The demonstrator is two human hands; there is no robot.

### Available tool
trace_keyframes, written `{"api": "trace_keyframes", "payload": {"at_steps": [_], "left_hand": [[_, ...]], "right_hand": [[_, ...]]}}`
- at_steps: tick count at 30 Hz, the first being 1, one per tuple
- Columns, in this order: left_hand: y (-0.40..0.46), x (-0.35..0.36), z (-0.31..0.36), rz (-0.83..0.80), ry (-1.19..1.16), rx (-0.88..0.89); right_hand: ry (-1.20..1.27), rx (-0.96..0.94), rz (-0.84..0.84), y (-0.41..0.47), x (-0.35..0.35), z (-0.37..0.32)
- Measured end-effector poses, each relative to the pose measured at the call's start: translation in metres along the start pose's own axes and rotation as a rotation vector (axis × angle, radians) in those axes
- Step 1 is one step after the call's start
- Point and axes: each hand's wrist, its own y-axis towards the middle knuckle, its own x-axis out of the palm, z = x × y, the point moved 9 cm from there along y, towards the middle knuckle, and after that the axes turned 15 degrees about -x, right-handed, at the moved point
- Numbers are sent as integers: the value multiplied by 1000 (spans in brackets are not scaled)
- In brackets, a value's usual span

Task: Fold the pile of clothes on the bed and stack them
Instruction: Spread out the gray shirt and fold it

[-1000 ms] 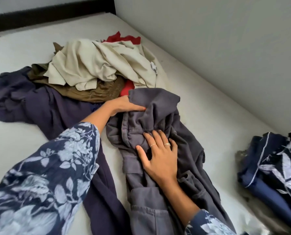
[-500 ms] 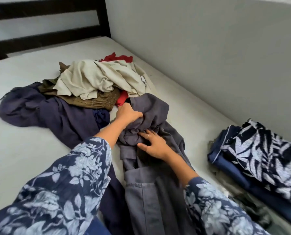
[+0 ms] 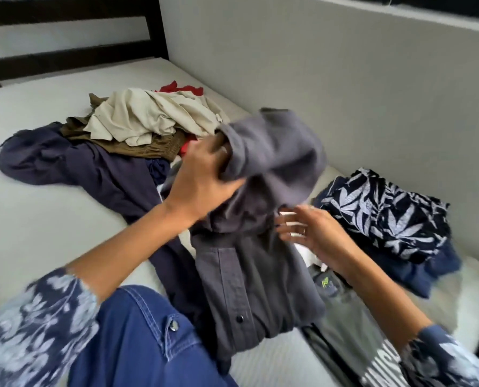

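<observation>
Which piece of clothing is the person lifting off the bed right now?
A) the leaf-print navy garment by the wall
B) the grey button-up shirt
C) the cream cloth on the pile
B: the left hand grips the grey button-up shirt bunched and raised above the white mattress.

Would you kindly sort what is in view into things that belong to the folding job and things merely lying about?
Job: grey shirt, left hand, right hand, unfolded pile, folded stack.
Lying about: headboard, wall.
</observation>
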Motion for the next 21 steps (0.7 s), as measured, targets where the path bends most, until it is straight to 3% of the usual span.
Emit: {"api": "trace_keyframes", "payload": {"at_steps": [2,6,9,14,18,21], "left_hand": [[-48,-4,30,26,93,194],[-170,37,44,-165,257,448],[-231,70,37,-309,438,468],[-235,69,33,-417,516,424],[-239,67,24,-670,519,369],[-220,38,29,-761,165,172]], "right_hand": [[296,135,81,-32,-4,11],[351,202,271,-78,-22,37],[325,290,300,-103,-20,54],[298,258,232,-118,-11,48],[-38,128,226,-106,-19,32],[-467,13,287,-89,-35,15]]}}
